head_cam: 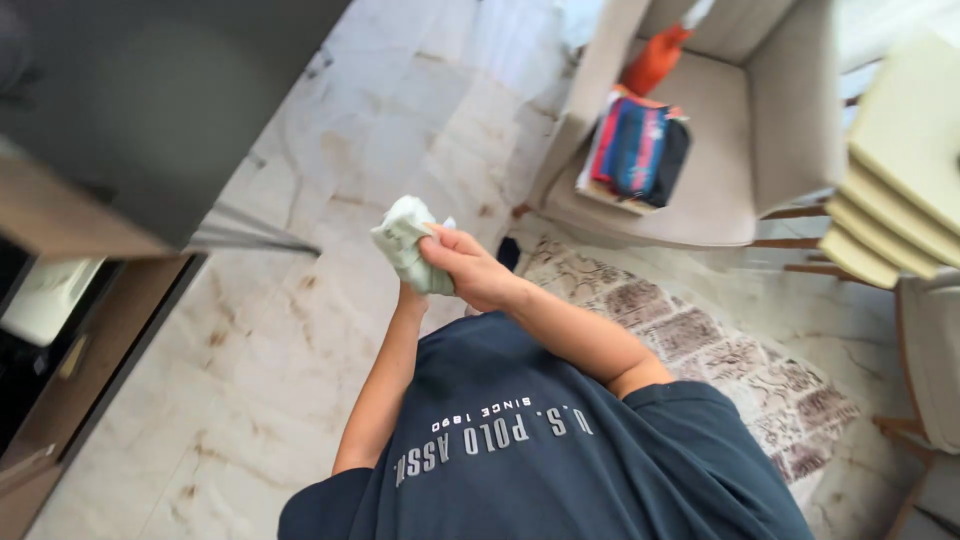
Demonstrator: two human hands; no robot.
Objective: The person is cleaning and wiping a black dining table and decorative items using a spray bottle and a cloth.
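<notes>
A small pale green cloth (408, 243), crumpled into a bundle, is held in the air in front of the person's chest, above the marble floor (300, 330), a little left of the middle of the view. The right hand (468, 268) comes from the right and covers the right side of the cloth; its fingers (440, 244) are curled and clamped on the fabric. The left hand (412, 296) is under the cloth and mostly hidden by it and by the right hand, so I cannot tell if its fingers are closed or apart; only the left forearm is visible, rising from the near side. The person wears a dark blue t-shirt (560, 470) with white print. To the right of the hands, a patterned rug (740, 370) lies on the floor. Farther away, at the far right, a beige armchair (760, 130) carries a stack of folded clothes (638, 150) in blue, red and black, and an orange item (655, 60) behind it. At the left side a dark cabinet (150, 110) with wooden edges stands, well apart from the cloth.
</notes>
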